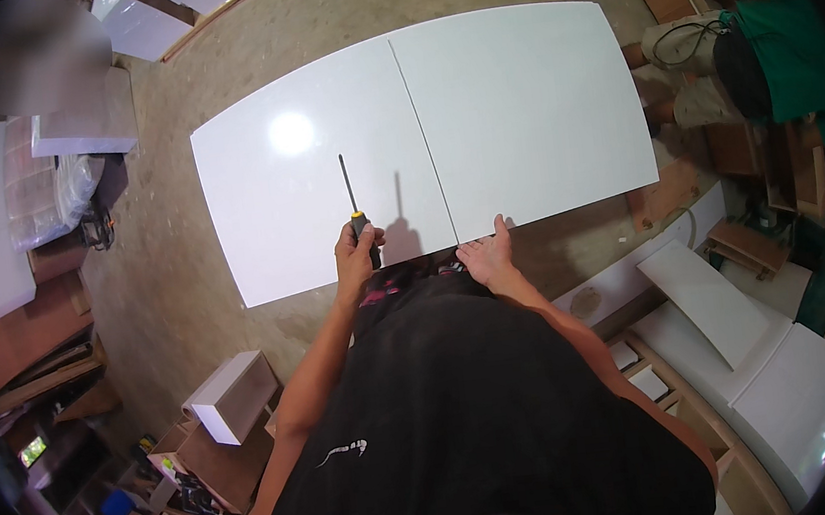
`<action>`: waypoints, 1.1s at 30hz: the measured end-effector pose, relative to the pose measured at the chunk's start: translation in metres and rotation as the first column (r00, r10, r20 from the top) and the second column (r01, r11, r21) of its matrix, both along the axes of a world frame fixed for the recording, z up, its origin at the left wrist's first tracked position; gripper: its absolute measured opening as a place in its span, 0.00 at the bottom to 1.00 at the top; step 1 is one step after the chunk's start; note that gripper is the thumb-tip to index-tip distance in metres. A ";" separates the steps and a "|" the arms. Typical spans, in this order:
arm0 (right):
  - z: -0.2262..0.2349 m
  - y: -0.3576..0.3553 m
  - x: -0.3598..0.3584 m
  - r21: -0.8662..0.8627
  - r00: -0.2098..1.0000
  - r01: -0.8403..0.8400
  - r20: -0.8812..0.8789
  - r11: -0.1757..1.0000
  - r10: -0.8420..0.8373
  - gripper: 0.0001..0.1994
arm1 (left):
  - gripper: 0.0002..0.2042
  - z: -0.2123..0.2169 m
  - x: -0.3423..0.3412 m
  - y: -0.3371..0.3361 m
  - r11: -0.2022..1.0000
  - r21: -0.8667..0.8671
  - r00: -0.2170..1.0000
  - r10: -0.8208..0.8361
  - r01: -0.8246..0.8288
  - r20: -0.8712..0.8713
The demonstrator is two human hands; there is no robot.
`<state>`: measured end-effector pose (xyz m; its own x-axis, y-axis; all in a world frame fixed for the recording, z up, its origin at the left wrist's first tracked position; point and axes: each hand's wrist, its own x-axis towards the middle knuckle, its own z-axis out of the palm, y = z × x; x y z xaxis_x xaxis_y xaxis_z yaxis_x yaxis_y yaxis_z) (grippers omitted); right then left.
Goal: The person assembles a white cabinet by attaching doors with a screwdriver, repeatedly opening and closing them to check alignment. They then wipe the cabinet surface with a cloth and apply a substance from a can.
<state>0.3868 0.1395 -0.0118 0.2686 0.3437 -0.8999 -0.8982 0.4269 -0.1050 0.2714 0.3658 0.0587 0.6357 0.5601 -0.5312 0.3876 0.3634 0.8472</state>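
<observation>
Two white panels (533, 109) lay side by side before me, a thin dark seam (423, 142) between them. My left hand (355, 250) gripped a screwdriver (358, 219) by its handle, its tip pointing away from me above the left panel (278, 216). My right hand (488, 255) was open, its fingers at the near edge beside the seam. A person (783, 53) in green stood past the right end.

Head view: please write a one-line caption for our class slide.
Left hand gripping a screwdriver, right hand at the near edge of a white surface crossed by a dark line.
</observation>
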 end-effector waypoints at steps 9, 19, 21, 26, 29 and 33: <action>0.005 0.032 0.006 -0.353 0.977 0.181 -0.043 0.918 -0.209 0.51 | 0.11 -0.001 -0.012 0.022 0.999 0.008 0.999 -0.050 0.050 0.011; 0.008 0.036 0.008 -0.414 0.975 0.179 -0.049 0.893 -0.219 0.30 | 0.11 -0.006 -0.004 0.041 0.988 -0.060 0.990 -0.141 0.140 -0.020; 0.009 0.034 0.004 -0.398 0.977 0.186 -0.024 0.898 -0.213 0.28 | 0.12 -0.010 -0.005 0.045 0.987 -0.062 0.989 -0.147 0.146 -0.015; -0.002 0.010 -0.004 -0.240 0.988 0.132 -0.047 0.962 -0.147 0.29 | 0.12 -0.014 -0.003 0.049 0.987 -0.073 0.989 -0.144 0.145 0.008; 0.003 0.012 -0.008 -0.295 0.984 0.168 -0.007 0.941 -0.178 0.29 | 0.12 -0.007 0.003 0.048 0.986 -0.090 0.990 -0.141 0.142 0.014; 0.061 0.015 -0.005 -0.238 0.980 0.172 0.139 0.956 -0.142 0.25 | 0.10 -0.005 0.016 0.046 0.976 -0.155 0.988 -0.152 0.153 0.020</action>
